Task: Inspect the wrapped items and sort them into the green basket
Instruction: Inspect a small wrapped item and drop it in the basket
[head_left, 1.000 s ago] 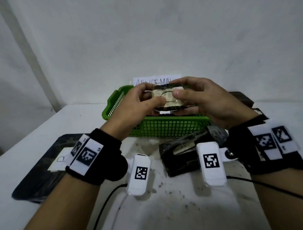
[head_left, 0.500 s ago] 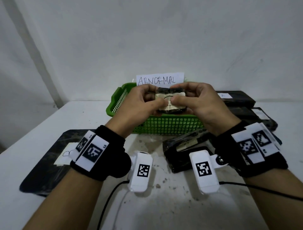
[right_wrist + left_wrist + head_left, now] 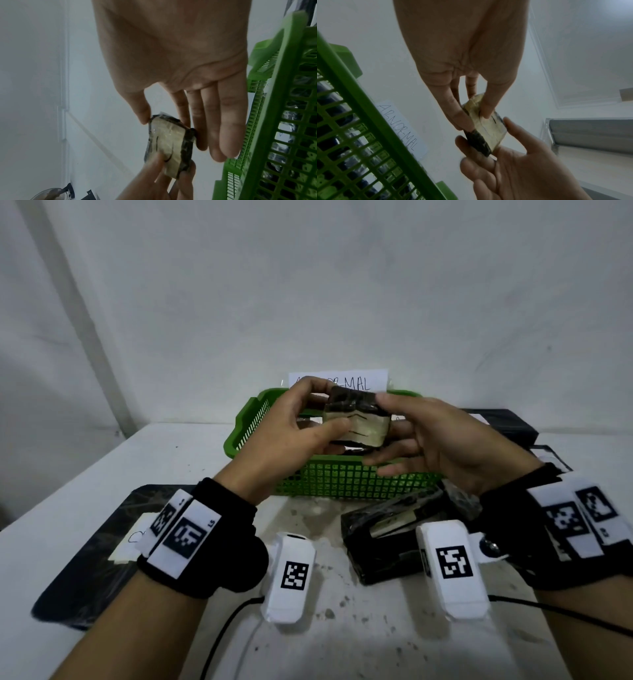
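Both hands, left hand (image 3: 291,433) and right hand (image 3: 435,440), are pinching the item (image 3: 358,419) directly above the basket (image 3: 346,477), long axis crosswise.

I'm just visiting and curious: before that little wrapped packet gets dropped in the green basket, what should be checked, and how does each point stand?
1. Left hand grips wrapped packet: ok.
2. Right hand pinches its other end: ok.
3. Packet held over green basket: ok.
4. Room left in basket: cannot tell.
5. Packet's pale face visible for inspection: ok.
6. Packet normal or faulty: cannot tell.
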A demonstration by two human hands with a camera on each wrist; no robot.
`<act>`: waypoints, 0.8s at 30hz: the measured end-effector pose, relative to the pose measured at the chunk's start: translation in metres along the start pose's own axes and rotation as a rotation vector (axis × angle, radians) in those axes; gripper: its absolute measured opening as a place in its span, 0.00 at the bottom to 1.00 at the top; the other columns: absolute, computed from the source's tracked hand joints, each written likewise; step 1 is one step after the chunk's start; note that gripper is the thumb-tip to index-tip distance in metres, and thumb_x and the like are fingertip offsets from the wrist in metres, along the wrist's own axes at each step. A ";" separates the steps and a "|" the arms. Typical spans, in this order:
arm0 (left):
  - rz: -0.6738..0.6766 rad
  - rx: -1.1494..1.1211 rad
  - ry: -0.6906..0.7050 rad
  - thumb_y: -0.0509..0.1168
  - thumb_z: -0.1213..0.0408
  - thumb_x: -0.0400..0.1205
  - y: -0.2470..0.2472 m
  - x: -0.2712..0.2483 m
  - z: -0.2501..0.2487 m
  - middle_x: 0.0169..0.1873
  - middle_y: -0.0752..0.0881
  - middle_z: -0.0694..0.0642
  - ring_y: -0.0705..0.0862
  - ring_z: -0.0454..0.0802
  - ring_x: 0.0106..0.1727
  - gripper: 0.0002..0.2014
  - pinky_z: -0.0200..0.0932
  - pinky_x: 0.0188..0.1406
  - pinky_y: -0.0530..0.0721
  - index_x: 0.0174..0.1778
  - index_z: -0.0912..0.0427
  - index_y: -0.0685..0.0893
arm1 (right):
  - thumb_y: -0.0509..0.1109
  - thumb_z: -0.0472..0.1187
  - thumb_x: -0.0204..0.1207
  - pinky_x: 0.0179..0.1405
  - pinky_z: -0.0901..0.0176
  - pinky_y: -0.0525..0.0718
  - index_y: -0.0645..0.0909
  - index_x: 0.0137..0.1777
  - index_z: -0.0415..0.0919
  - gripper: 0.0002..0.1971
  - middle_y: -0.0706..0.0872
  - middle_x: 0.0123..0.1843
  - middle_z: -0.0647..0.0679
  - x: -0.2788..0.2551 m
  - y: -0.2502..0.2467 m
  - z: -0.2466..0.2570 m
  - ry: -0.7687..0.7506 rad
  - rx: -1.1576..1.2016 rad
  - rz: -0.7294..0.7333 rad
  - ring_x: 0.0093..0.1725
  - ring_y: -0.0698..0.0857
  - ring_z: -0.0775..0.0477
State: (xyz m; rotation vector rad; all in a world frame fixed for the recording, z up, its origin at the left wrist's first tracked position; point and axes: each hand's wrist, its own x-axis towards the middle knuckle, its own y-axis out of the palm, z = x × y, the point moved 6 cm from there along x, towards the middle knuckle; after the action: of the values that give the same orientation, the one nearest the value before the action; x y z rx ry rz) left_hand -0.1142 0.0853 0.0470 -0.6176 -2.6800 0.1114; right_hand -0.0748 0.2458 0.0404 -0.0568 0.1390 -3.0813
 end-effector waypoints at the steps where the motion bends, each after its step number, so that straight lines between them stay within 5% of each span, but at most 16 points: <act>1: 0.011 -0.024 -0.007 0.71 0.66 0.81 0.000 0.000 -0.001 0.55 0.86 0.51 0.91 0.49 0.51 0.13 0.46 0.48 0.91 0.61 0.57 0.81 | 0.68 0.52 0.82 0.43 0.51 0.92 0.86 0.60 0.42 0.16 0.94 0.51 0.40 0.000 0.001 0.000 0.015 0.007 -0.007 0.42 0.93 0.40; 4: 0.011 -0.094 -0.026 0.67 0.63 0.84 0.001 0.000 -0.002 0.51 0.86 0.55 0.90 0.46 0.47 0.04 0.46 0.45 0.90 0.53 0.58 0.81 | 0.71 0.41 0.81 0.44 0.51 0.92 0.85 0.54 0.39 0.07 0.91 0.55 0.32 0.002 0.002 -0.001 0.006 0.014 -0.044 0.41 0.92 0.40; 7: 0.011 -0.050 -0.003 0.68 0.70 0.83 0.002 0.000 0.000 0.46 0.86 0.53 0.90 0.47 0.44 0.04 0.47 0.46 0.91 0.49 0.60 0.79 | 0.72 0.38 0.80 0.47 0.47 0.92 0.84 0.50 0.43 0.02 0.90 0.46 0.40 0.003 0.004 0.000 -0.028 0.000 -0.055 0.36 0.90 0.48; 14: 0.017 0.037 0.038 0.69 0.75 0.82 0.007 -0.001 -0.001 0.44 0.82 0.55 0.86 0.55 0.44 0.09 0.49 0.43 0.93 0.49 0.58 0.77 | 0.75 0.31 0.77 0.35 0.50 0.93 0.82 0.45 0.43 0.07 0.90 0.38 0.44 0.006 0.004 0.005 -0.225 -0.113 -0.228 0.35 0.91 0.47; 19: -0.023 -0.041 -0.066 0.70 0.63 0.83 0.002 0.000 0.004 0.51 0.86 0.54 0.90 0.43 0.43 0.12 0.46 0.48 0.92 0.59 0.63 0.80 | 0.77 0.30 0.76 0.47 0.43 0.93 0.83 0.50 0.44 0.10 0.91 0.47 0.44 0.003 0.000 0.013 -0.353 -0.139 -0.260 0.46 0.93 0.38; 21: -0.009 -0.043 -0.124 0.68 0.55 0.83 0.003 0.000 0.005 0.48 0.87 0.53 0.86 0.43 0.38 0.17 0.43 0.39 0.90 0.62 0.63 0.81 | 0.79 0.30 0.73 0.52 0.43 0.92 0.83 0.55 0.44 0.14 0.90 0.51 0.49 0.000 -0.003 0.017 -0.377 -0.154 -0.252 0.47 0.93 0.41; 24: -0.020 -0.039 -0.094 0.66 0.55 0.85 0.002 0.000 0.002 0.40 0.88 0.47 0.82 0.44 0.35 0.16 0.39 0.28 0.83 0.62 0.62 0.81 | 0.82 0.36 0.69 0.52 0.55 0.91 0.83 0.59 0.45 0.19 0.90 0.55 0.52 -0.005 -0.004 0.021 -0.393 -0.171 -0.198 0.46 0.91 0.54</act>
State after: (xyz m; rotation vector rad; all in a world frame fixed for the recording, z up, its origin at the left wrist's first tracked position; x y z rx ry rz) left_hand -0.1144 0.0874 0.0445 -0.6120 -2.7842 0.0855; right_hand -0.0690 0.2477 0.0617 -0.7167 0.3957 -3.1634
